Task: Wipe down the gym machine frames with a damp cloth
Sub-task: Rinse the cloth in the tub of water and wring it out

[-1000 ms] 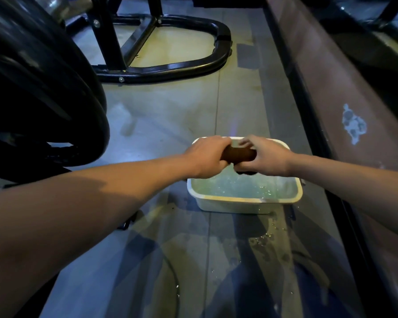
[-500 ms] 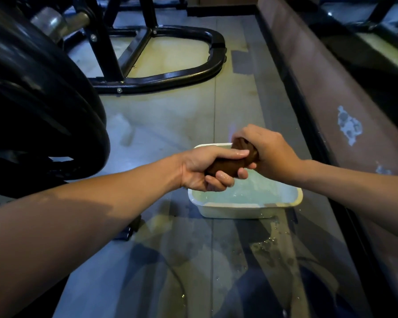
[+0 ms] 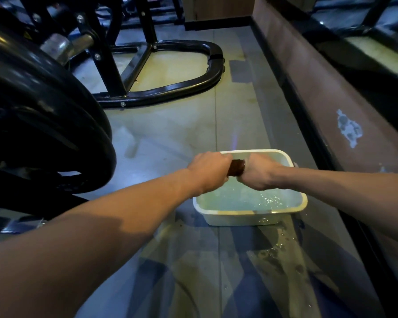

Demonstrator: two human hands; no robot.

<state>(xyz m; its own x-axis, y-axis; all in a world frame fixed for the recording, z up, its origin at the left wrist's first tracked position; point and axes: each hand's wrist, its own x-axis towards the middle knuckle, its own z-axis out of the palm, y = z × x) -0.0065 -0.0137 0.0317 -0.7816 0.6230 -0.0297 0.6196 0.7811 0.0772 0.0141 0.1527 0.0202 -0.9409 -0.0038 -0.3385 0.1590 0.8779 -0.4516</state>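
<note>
My left hand (image 3: pixel 208 168) and right hand (image 3: pixel 259 172) clench a rolled brown cloth (image 3: pixel 236 167) over the white water basin (image 3: pixel 251 216). Black weight plates (image 3: pixel 44 125), probably, crowd my left; the machine frame (image 3: pixel 170 88) stands beyond.

Cloth (image 3: pixel 236 167) mostly hidden inside left hand (image 3: pixel 208 167) and right hand (image 3: pixel 257 172); only a short dark roll seen between. Weight plates (image 3: pixel 44 115) cut off at left edge. Fingers not seen.
</note>
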